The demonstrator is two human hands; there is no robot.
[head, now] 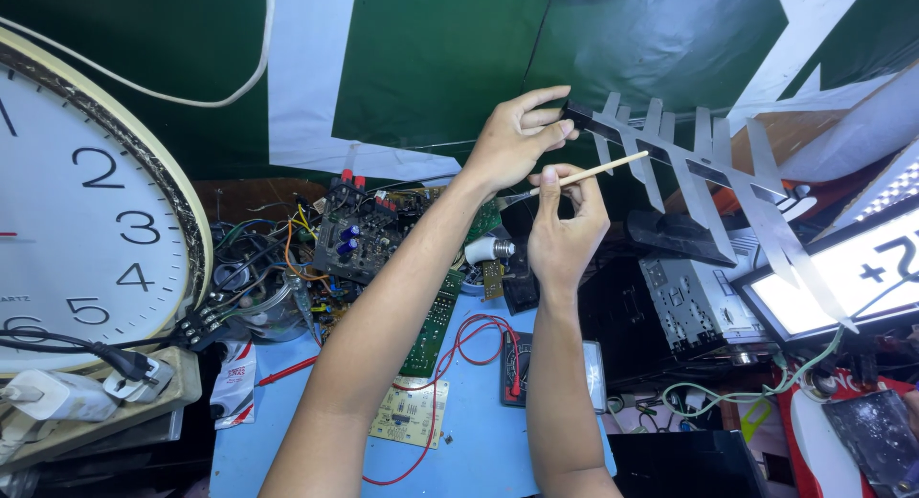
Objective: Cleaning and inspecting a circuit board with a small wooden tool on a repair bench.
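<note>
Head view: left hand point(512, 134) gripping end of finned metal antenna point(704, 177), right hand point(565, 225) pinching thin wooden stick point(598, 170) against it, above cluttered blue counter point(287, 383).

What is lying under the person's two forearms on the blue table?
Under the left forearm lie a long green circuit board and a yellowish board. Red wires loop to a meter, half covered by the right forearm. The blue table beneath the arms is hidden.

Even indoor light, sharp focus, wide-angle bending at edges; the lit panel point(842, 273) glares white at right.
</note>
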